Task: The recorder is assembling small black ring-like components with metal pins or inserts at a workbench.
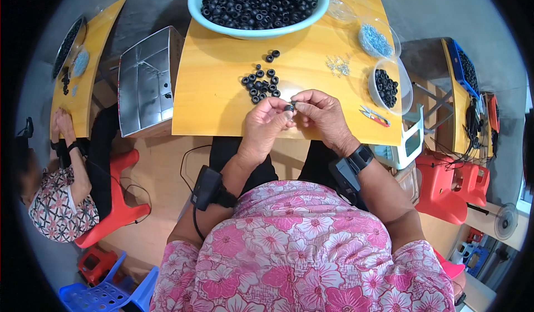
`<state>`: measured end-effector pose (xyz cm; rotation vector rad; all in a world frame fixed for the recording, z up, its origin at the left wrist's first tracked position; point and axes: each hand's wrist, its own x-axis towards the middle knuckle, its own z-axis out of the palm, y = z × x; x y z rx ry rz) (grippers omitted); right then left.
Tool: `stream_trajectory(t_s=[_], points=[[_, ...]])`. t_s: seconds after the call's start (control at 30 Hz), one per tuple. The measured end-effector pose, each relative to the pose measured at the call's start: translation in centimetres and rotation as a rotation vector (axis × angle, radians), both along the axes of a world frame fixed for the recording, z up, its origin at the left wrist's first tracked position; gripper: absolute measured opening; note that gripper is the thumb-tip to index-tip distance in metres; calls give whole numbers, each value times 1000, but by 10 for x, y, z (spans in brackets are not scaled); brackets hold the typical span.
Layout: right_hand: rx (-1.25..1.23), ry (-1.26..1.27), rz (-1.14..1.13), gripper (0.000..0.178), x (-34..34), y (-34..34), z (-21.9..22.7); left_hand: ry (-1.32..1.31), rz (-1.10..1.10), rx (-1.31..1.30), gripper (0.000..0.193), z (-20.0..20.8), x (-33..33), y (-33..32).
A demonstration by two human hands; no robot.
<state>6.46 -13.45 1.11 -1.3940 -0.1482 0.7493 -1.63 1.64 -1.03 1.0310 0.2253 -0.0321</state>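
Over the near edge of the wooden table, my left hand [263,127] pinches a small black ring-shaped piece [288,108] between thumb and fingertips. My right hand [324,117] is closed at the fingertips right beside it, and the hands nearly touch. What the right fingers grip is too small to make out. Just beyond my left hand lies a loose group of black ring-shaped pieces [260,84]. A pair of small snips [375,116] with red on the handle rests to the right of my right hand. Small clear or silvery bits [337,65] are scattered farther off.
A light-blue basin [194,6] heaped with black rings stands at the table's far side. On the right are a tub of blue bits [375,40] and a bowl of black rings [386,88]. An open carton [146,81] stands left. Another person [67,195] sits at the left table.
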Motion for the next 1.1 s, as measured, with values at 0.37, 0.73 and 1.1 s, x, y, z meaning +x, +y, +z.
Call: stream_trajectory(t_s=[0.37, 0.73, 1.1], points=[[-6, -176, 12, 9, -7, -5, 2, -42, -6, 88, 12, -1, -1, -6], [-214, -735, 81, 19, -3, -2, 17, -68, -17, 96, 12, 1, -1, -4], [-182, -564, 29, 19, 4, -12, -3, -38, -8, 45, 12, 2, 0, -4]])
